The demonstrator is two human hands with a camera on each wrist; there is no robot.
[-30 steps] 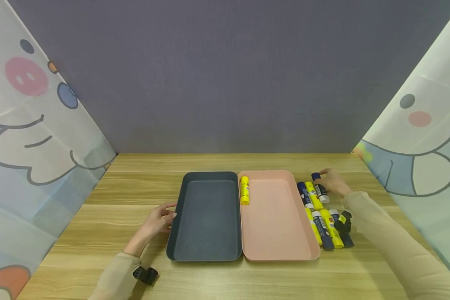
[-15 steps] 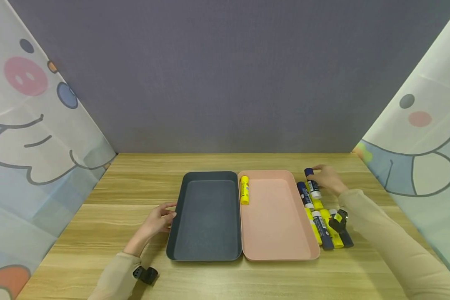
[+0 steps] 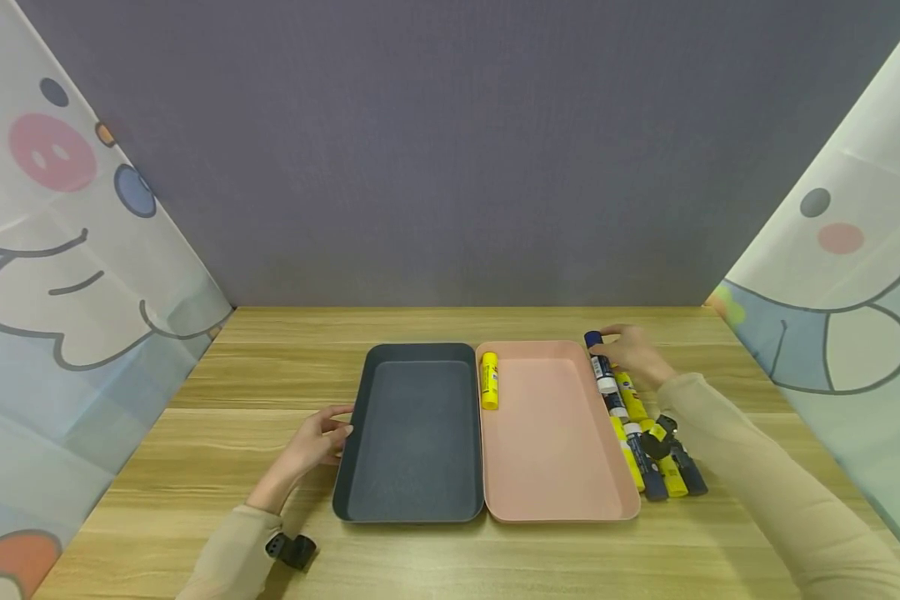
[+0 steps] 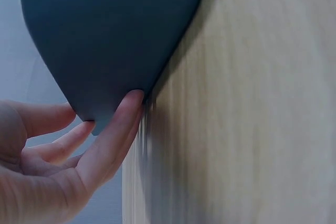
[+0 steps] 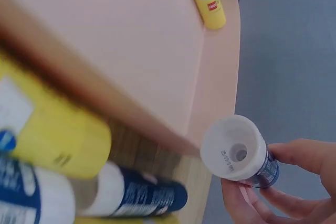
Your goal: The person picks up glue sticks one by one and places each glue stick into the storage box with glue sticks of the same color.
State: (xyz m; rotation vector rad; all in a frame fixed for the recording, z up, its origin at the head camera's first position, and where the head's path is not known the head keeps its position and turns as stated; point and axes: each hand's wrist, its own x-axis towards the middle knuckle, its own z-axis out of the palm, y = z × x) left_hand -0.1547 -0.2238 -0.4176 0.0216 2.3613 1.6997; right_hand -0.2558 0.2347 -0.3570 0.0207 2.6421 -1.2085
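Observation:
My right hand pinches a navy glue stick with a white end between thumb and fingers. That stick is just off the upper right corner of the pink tray, with its white end toward the camera in the right wrist view. A yellow glue stick lies in the pink tray along its left wall. My left hand touches the left side of the dark grey tray, fingers fairly straight against its outer wall in the left wrist view.
Several yellow and navy glue sticks lie in two rows right of the pink tray, some partly under my right wrist. The two trays stand side by side on the wooden table. A grey panel rises behind.
My right hand has lifted the navy glue stick from the far right of the upper row and carried it left, toward the pink tray. The left hand has not moved.

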